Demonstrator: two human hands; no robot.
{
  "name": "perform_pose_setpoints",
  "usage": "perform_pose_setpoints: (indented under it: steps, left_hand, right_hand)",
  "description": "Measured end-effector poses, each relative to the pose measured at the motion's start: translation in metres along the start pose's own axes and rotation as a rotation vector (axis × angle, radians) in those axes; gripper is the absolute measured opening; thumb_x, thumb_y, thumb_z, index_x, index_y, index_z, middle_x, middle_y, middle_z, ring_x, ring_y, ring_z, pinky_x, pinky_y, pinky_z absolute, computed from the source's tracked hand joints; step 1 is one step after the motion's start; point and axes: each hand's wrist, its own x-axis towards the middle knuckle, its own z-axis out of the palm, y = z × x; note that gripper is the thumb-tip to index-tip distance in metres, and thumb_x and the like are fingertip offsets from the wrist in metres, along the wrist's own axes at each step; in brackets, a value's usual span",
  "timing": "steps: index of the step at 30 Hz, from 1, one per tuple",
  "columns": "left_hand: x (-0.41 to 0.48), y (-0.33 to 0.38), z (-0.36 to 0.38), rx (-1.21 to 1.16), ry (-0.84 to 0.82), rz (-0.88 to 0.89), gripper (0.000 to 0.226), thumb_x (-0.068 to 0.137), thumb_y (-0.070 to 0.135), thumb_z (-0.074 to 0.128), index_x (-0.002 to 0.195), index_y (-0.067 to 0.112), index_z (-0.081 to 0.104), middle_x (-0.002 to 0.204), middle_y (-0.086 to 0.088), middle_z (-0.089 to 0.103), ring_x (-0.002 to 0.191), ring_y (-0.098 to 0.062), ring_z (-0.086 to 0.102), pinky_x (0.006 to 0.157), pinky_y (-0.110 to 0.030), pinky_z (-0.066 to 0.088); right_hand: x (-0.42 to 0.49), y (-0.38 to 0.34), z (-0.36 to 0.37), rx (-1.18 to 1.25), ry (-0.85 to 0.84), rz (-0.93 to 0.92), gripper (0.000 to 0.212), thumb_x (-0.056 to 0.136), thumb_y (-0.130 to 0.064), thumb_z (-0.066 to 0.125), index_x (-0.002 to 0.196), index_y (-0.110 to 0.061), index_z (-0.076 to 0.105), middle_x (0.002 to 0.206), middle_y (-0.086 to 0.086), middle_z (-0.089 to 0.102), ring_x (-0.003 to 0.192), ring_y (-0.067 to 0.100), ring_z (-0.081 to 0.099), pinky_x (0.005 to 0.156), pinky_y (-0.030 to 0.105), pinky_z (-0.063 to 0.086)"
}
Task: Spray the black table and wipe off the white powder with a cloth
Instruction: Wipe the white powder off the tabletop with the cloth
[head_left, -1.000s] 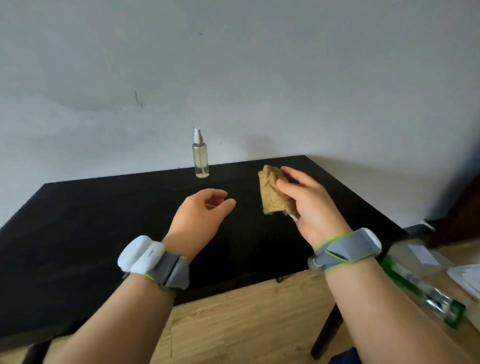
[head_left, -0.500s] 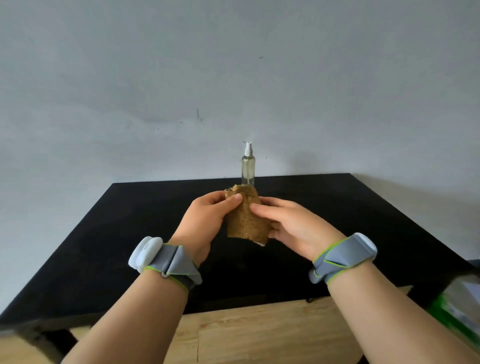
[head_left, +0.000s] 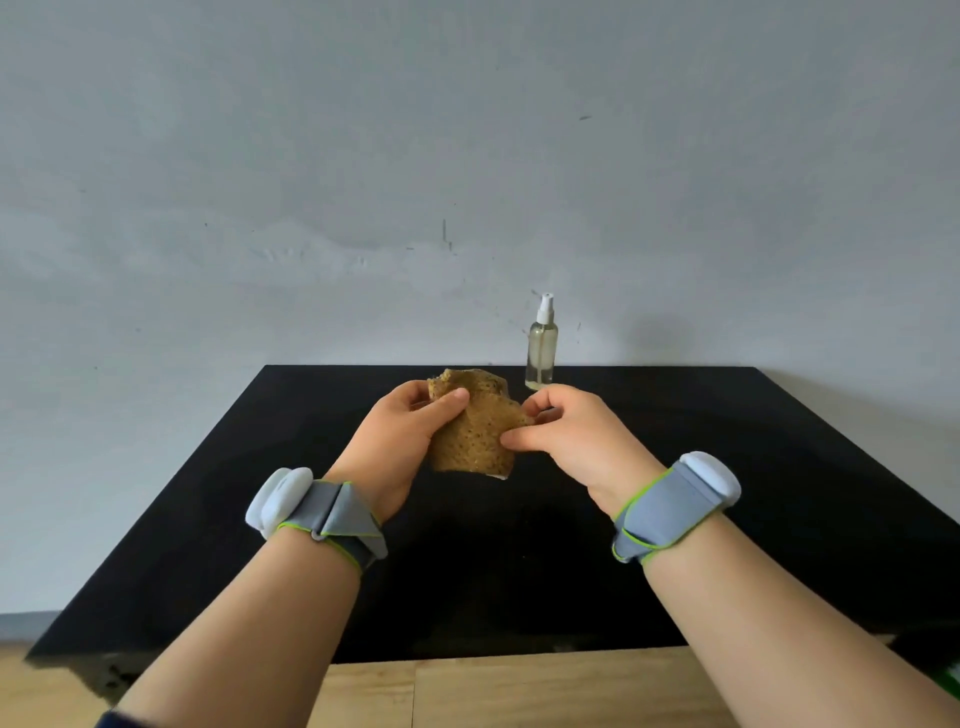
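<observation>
Cloth (head_left: 475, 434) hangs pinched between left hand (head_left: 397, 447) and right hand (head_left: 574, 441), both closed on its edges above the black table (head_left: 727, 519), while the upright spray bottle (head_left: 541, 353) stands just beyond it, nearer the right hand.

A grey wall (head_left: 467, 156) is filling the view ahead of me, scuffed with a few small dark marks. Below it, wood flooring (head_left: 467, 691) is showing in pale planks. Something green (head_left: 953, 683) is peeking in far right of the flooring.
</observation>
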Motion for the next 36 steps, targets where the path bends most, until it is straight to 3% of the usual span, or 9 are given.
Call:
perform_pose_setpoints:
  steps: [8, 12, 20, 23, 25, 27, 31, 34, 36]
  left_hand:
    - [0.004, -0.007, -0.001, -0.014, -0.033, -0.025, 0.027, 0.088, 0.011, 0.065, 0.114, 0.007, 0.063, 0.112, -0.012, 0.07, 0.107, -0.027, 0.066, 0.095, -0.043, 0.053]
    - [0.005, -0.007, 0.003, 0.002, -0.045, -0.03, 0.027, 0.089, 0.014, 0.065, 0.116, 0.009, 0.063, 0.113, -0.011, 0.071, 0.106, -0.026, 0.067, 0.095, -0.043, 0.053]
    - [-0.009, 0.001, 0.005, 0.081, -0.274, -0.068, 0.041, 0.079, -0.003, 0.071, 0.118, 0.005, 0.06, 0.108, -0.012, 0.07, 0.095, -0.024, 0.07, 0.076, -0.031, 0.06]
    - [-0.012, 0.0, 0.005, 0.111, -0.309, -0.144, 0.038, 0.08, -0.004, 0.068, 0.116, 0.006, 0.061, 0.108, -0.013, 0.071, 0.097, -0.025, 0.069, 0.081, -0.033, 0.059]
    - [-0.015, -0.003, 0.007, 0.16, -0.325, -0.186, 0.037, 0.08, -0.004, 0.069, 0.116, 0.006, 0.062, 0.11, -0.014, 0.071, 0.102, -0.027, 0.069, 0.088, -0.037, 0.056]
    - [-0.018, -0.007, 0.009, 0.189, -0.322, -0.203, 0.038, 0.08, -0.004, 0.069, 0.115, 0.006, 0.063, 0.113, -0.015, 0.071, 0.105, -0.029, 0.068, 0.094, -0.041, 0.054]
    - [-0.024, -0.009, 0.009, 0.194, -0.32, -0.223, 0.039, 0.08, -0.008, 0.067, 0.118, 0.004, 0.063, 0.115, -0.016, 0.07, 0.108, -0.031, 0.067, 0.096, -0.043, 0.053]
    - [-0.029, -0.008, 0.014, 0.302, -0.342, -0.257, 0.04, 0.079, -0.004, 0.07, 0.117, 0.007, 0.063, 0.113, -0.013, 0.071, 0.103, -0.028, 0.069, 0.09, -0.038, 0.056]
    - [-0.031, -0.012, 0.018, 0.551, -0.303, -0.234, 0.04, 0.076, 0.008, 0.077, 0.113, 0.013, 0.064, 0.108, -0.007, 0.072, 0.097, -0.021, 0.07, 0.085, -0.032, 0.057]
  right_hand:
    - [-0.004, 0.002, -0.001, -0.059, 0.082, -0.139, 0.012, 0.077, -0.014, 0.077, 0.083, -0.011, 0.067, 0.09, 0.008, 0.068, 0.083, 0.018, 0.063, 0.071, 0.027, 0.05]
    - [-0.005, -0.001, -0.003, -0.17, 0.103, -0.237, 0.012, 0.082, -0.017, 0.072, 0.081, -0.016, 0.06, 0.086, 0.002, 0.064, 0.074, 0.011, 0.057, 0.062, 0.02, 0.041]
    - [-0.003, 0.002, -0.012, -0.123, 0.047, -0.123, 0.013, 0.086, -0.022, 0.069, 0.093, -0.013, 0.063, 0.089, 0.011, 0.071, 0.084, 0.025, 0.067, 0.079, 0.038, 0.053]
    - [-0.006, 0.004, -0.013, -0.176, 0.005, -0.096, 0.012, 0.086, -0.023, 0.07, 0.089, -0.014, 0.062, 0.081, 0.008, 0.068, 0.076, 0.022, 0.064, 0.071, 0.034, 0.051]
    - [-0.008, 0.008, -0.015, -0.215, -0.043, -0.07, 0.012, 0.085, -0.024, 0.071, 0.089, -0.018, 0.062, 0.087, 0.007, 0.071, 0.082, 0.023, 0.069, 0.079, 0.038, 0.056]
    - [-0.011, 0.016, -0.021, -0.152, -0.115, -0.002, 0.021, 0.084, -0.026, 0.073, 0.1, -0.019, 0.062, 0.095, 0.005, 0.073, 0.09, 0.022, 0.071, 0.088, 0.043, 0.057]
    - [-0.021, 0.026, -0.035, -0.027, -0.322, 0.106, 0.064, 0.078, -0.029, 0.079, 0.135, -0.027, 0.05, 0.11, -0.003, 0.071, 0.099, 0.017, 0.069, 0.097, 0.042, 0.053]
    - [-0.032, 0.024, -0.034, -0.308, -0.286, 0.008, 0.079, 0.075, -0.035, 0.081, 0.143, -0.034, 0.041, 0.128, -0.009, 0.055, 0.106, 0.009, 0.06, 0.1, 0.033, 0.046]
    - [-0.04, 0.021, -0.027, -0.509, -0.158, -0.144, 0.07, 0.077, -0.035, 0.079, 0.138, -0.037, 0.044, 0.124, -0.01, 0.049, 0.108, 0.009, 0.055, 0.095, 0.03, 0.046]
